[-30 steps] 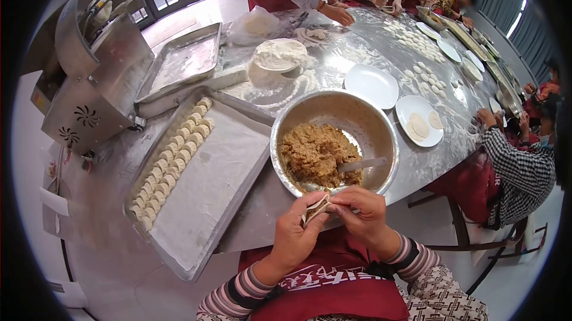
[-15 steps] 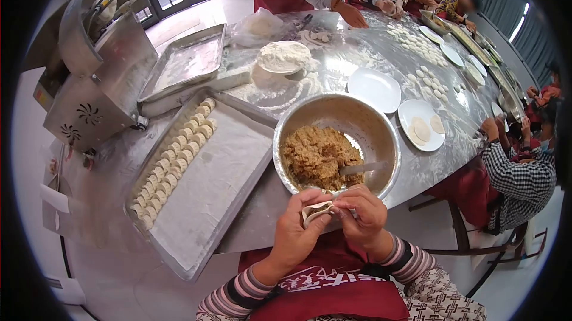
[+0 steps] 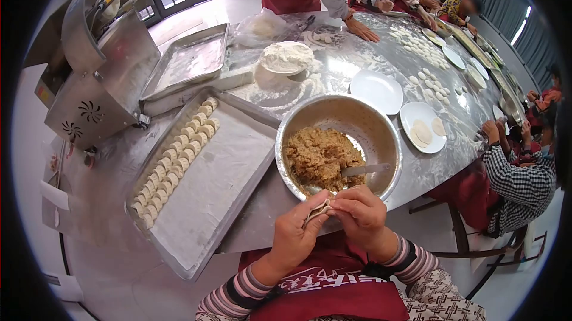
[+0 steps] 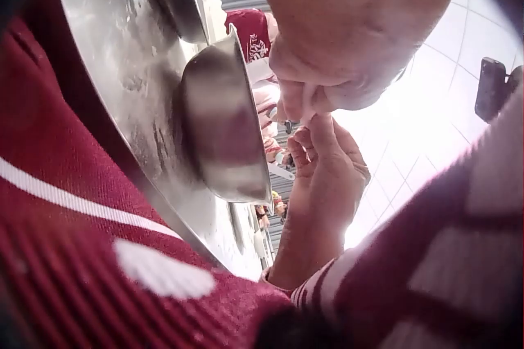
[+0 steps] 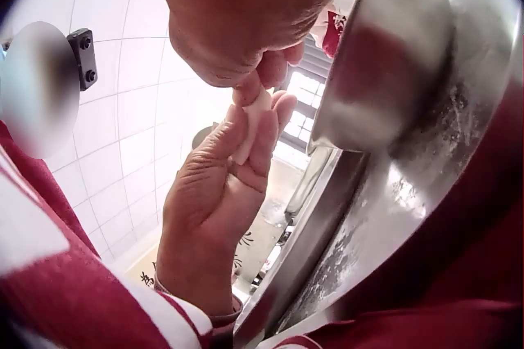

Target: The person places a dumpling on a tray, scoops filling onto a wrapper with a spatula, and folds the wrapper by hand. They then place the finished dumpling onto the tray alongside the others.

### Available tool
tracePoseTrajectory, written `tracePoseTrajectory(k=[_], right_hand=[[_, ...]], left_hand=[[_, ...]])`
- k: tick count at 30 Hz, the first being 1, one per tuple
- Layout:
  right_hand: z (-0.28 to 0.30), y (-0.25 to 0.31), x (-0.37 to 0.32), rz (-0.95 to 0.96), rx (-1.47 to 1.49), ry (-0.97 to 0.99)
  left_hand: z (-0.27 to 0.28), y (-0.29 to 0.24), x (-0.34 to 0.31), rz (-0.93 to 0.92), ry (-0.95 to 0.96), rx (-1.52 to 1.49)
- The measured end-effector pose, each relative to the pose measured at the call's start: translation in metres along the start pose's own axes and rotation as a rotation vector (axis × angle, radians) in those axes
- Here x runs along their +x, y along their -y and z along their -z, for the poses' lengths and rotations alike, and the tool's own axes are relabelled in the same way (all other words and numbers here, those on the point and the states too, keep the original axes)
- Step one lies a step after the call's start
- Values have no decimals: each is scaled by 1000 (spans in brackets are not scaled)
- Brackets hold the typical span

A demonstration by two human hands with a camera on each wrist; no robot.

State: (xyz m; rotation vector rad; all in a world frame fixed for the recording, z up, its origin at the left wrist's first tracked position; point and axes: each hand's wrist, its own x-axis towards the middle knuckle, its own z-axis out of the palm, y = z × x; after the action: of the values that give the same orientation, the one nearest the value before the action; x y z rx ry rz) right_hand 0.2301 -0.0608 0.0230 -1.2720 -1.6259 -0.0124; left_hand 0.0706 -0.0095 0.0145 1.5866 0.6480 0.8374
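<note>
A half-closed dumpling (image 3: 317,212) lies between my two hands at the near rim of a steel bowl (image 3: 390,136). My left hand (image 3: 293,228) holds it between thumb and fingers, its fold upward. With thumb and fingertips my right hand (image 3: 364,216) pinches the dumpling's right end. In the right wrist view the pale dough (image 5: 252,124) shows between the left thumb and fingers. The left wrist view mostly hides the dumpling behind the fingers. Inside the bowl sit brown minced filling (image 3: 322,157) and a flat spatula (image 3: 363,169).
Left of the bowl, a lined tray (image 3: 214,184) holds rows of finished dumplings (image 3: 173,163). A plate (image 3: 426,142) bears round wrappers (image 3: 420,132); another white plate (image 3: 376,91) stands behind. Farther back are a flour bowl (image 3: 286,57), a floured tray (image 3: 190,56) and other people.
The right fingers have shifted slightly along the dumpling's edge, and its opening looks narrower than half a second ago. Across the table, a person's hand has moved right and down onto the tabletop.
</note>
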Motion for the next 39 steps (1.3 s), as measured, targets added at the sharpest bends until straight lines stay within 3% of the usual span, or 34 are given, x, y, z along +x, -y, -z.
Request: tracePoseTrajectory(k=[5,8,10,12,13,17,20,21,23,25,28,30,32,34,36,38,39], right_hand=[[1,-2,-3,-106,140,6],[0,-2,-2,-40,130,-37],[-3,-4,-4,-25,113,-82],[-7,-2,-4,-4,99,-129],[-7,1,-4,-83,108,-117],[-7,2,-5,-295,262,-42],[-6,2,-5,-219,159,-17],[-5,0,-2,-219,160,-15],[-1,-4,3,64,24,-11],[1,2,4,13,53,-22],[5,0,5,10,93,-12],[5,-1,4,54,110,10],[1,1,4,53,113,-92],[-6,1,-1,10,118,-127],[-8,3,-1,-31,125,-157],[-7,9,1,-230,242,-88],[-7,7,0,-231,241,-88]], left_hand=[[8,-6,5,-146,81,153],[5,-7,5,-156,107,150],[-5,-11,3,51,-55,-314],[-3,-3,2,61,-68,-336],[-2,-1,3,79,-80,-364],[-2,-2,1,72,-82,-333],[0,-4,0,76,-75,-69],[0,-1,1,-28,-85,43],[1,0,2,-128,-94,156],[6,-3,5,-306,-22,263],[12,-7,7,-364,83,316],[10,-13,7,-313,60,291],[5,-13,6,-268,36,270],[-4,-7,1,66,-123,-338],[-5,-4,0,49,-142,-344],[-5,1,-1,40,-157,-352],[-5,4,-1,5,-161,-240]])
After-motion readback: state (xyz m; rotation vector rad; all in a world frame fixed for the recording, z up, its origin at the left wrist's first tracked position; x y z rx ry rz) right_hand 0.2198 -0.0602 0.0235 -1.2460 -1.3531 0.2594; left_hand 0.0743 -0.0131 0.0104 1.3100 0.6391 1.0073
